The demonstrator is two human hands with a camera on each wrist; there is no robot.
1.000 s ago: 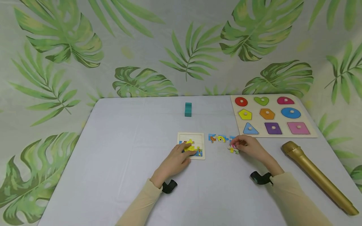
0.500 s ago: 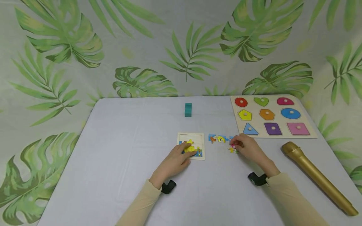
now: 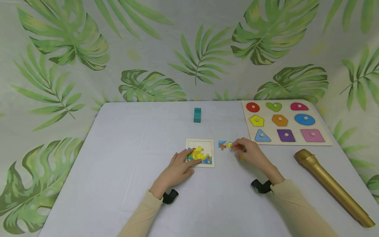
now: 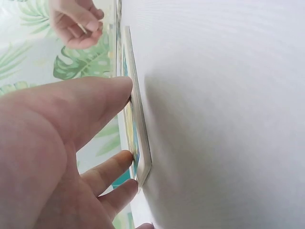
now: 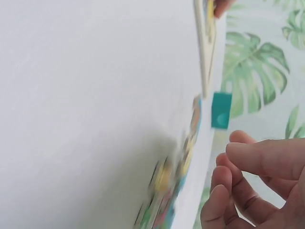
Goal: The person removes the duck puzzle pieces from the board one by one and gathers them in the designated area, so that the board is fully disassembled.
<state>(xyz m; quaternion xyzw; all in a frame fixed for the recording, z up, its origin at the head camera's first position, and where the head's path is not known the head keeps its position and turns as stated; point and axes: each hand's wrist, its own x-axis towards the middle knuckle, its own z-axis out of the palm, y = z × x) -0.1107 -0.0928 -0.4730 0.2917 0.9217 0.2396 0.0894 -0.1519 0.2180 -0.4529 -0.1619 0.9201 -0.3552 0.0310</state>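
Note:
My left hand (image 3: 173,169) rests on a small square wooden jigsaw puzzle tray (image 3: 213,153), thumb and fingertips touching the partly filled yellow and blue picture. In the left wrist view, the thumb and fingers (image 4: 109,172) are spread against the tray's face. Just right of the tray lie loose jigsaw pieces (image 3: 224,144) in blue, orange and yellow. Over them is my right hand (image 3: 253,156), covering several in the head view. The right wrist view shows its fingers (image 5: 221,179) loosely bent with nothing between them, and the jigsaw pieces (image 5: 188,152) below, blurred.
A teal block (image 3: 197,115) sits behind the tray. At the back right lies a knobbed shape board (image 3: 296,143) with colourful shapes. A gold microphone (image 3: 333,186) lies along the right side of the table. A leaf-patterned cloth (image 3: 148,49) hangs behind.
My right hand has moved left along the loose pieces, from the right end of the row to the middle. My left hand has drawn back slightly and straightened on the tray.

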